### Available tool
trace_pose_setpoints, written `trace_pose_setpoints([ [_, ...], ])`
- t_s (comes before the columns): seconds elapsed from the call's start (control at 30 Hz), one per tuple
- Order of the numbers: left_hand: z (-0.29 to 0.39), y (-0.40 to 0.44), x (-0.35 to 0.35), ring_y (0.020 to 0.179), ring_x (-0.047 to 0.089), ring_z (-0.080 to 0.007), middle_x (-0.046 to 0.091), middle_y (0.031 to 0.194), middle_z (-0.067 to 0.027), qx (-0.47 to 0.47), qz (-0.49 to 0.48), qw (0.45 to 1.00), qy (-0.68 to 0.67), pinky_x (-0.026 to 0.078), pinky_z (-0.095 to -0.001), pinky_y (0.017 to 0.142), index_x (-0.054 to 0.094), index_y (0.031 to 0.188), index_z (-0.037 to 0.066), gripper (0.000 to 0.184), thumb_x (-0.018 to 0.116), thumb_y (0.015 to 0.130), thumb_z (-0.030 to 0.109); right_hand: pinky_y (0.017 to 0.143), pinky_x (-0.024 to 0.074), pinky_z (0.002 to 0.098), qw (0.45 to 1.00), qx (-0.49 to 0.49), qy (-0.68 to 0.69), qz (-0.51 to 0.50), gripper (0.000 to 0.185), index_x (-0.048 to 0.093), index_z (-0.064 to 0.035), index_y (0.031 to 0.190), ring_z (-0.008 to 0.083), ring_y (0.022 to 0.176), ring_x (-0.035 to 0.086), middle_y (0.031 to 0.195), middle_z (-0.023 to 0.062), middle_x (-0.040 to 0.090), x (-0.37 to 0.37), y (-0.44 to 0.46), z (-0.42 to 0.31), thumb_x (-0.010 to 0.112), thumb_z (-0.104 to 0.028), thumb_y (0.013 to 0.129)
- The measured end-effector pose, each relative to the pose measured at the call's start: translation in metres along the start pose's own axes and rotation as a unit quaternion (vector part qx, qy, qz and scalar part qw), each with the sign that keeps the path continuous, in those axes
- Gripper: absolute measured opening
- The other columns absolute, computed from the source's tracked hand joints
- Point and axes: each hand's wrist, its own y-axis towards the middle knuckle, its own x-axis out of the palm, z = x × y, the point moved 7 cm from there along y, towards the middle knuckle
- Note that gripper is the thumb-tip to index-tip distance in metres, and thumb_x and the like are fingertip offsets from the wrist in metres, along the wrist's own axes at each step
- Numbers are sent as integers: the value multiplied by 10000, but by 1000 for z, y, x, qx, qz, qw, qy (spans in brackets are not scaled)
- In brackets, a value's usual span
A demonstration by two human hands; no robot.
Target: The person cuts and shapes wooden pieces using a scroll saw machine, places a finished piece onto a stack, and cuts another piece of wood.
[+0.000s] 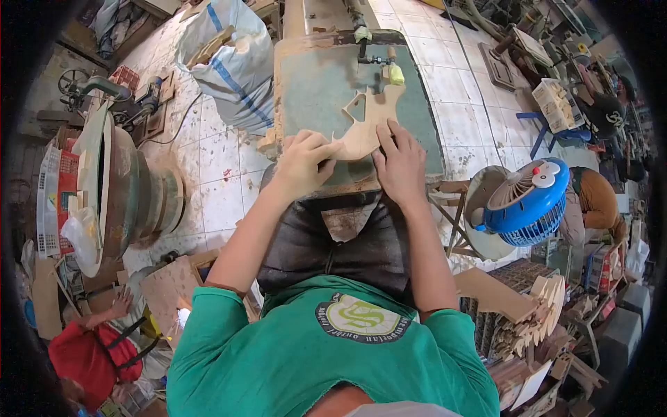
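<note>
A flat, pale wooden cutout point(375, 121) with curved edges and a triangular hole lies on a worn green worktable point(306, 90). My left hand point(306, 163) pinches its left end between thumb and fingers. On the right side, my right hand point(401, 163) grips the near right edge, fingers resting on top. The cutout's far end reaches a machine head point(394, 74) wrapped in yellow-green material, which hangs from a dark arm point(363, 45) over the table. Whether the two touch I cannot tell.
A white sack point(240, 76) of wood scraps stands left of the table. To the right is a blue fan point(531, 205), with stacked wooden pieces point(531, 316) below it. A person in red point(97, 361) sits lower left; another in brown point(599, 198) is far right.
</note>
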Motion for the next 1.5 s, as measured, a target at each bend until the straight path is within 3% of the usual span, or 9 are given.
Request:
trace_pose_setpoints([
  [0.07, 4, -6, -2, 1060, 641, -236, 680, 994, 10, -18, 6, 1000, 13, 440, -407, 914, 778, 1200, 187, 434, 812, 781, 77, 1176, 397, 549, 998, -54, 22, -22, 713, 588, -119, 1497, 405, 1402, 503, 1565, 147, 520, 1, 2, -3, 844, -240, 842],
  [0.3, 22, -28, 2, 1040, 640, -244, 670, 979, 10, -28, -4, 999, -17, 445, -406, 910, 771, 1174, 181, 428, 813, 763, 69, 1147, 425, 547, 993, -42, 73, -81, 742, 591, -101, 1483, 411, 1406, 494, 1578, 125, 511, -20, -21, -14, 876, -250, 815],
  [0.83, -2, 11, 13, 1032, 639, -239, 654, 990, 11, -58, 55, 996, 27, 451, -416, 924, 756, 1171, 195, 379, 821, 808, 108, 1175, 394, 588, 998, -52, 16, -39, 746, 559, -93, 1524, 429, 1456, 482, 1625, 167, 480, 10, 24, 2, 839, -328, 874],
  [1.13, -23, 24, 2, 1261, 631, -306, 702, 1285, -65, -76, 56, 995, -35, 442, -461, 1109, 677, 1334, 99, 560, 868, 817, 199, 1191, 394, 554, 997, -20, 55, -44, 887, 519, -77, 1565, 441, 1424, 516, 1649, 207, 460, 12, 28, -10, 898, -355, 813],
  [1.2, -23, 26, 7, 1329, 616, -296, 686, 1373, -66, -48, -15, 999, 5, 437, -462, 1123, 658, 1396, 118, 613, 868, 831, 228, 1186, 399, 559, 997, -25, 62, -42, 898, 516, -73, 1564, 443, 1419, 520, 1650, 213, 456, 14, 33, -8, 907, -350, 804],
  [1.5, -28, 29, 17, 1391, 612, -253, 686, 1435, -77, -23, -18, 1000, 2, 425, -459, 1156, 657, 1409, 145, 600, 847, 846, 233, 1232, 375, 509, 994, -58, 51, -82, 856, 543, -55, 1530, 404, 1483, 464, 1640, 221, 451, 15, 56, -6, 899, -367, 817],
])
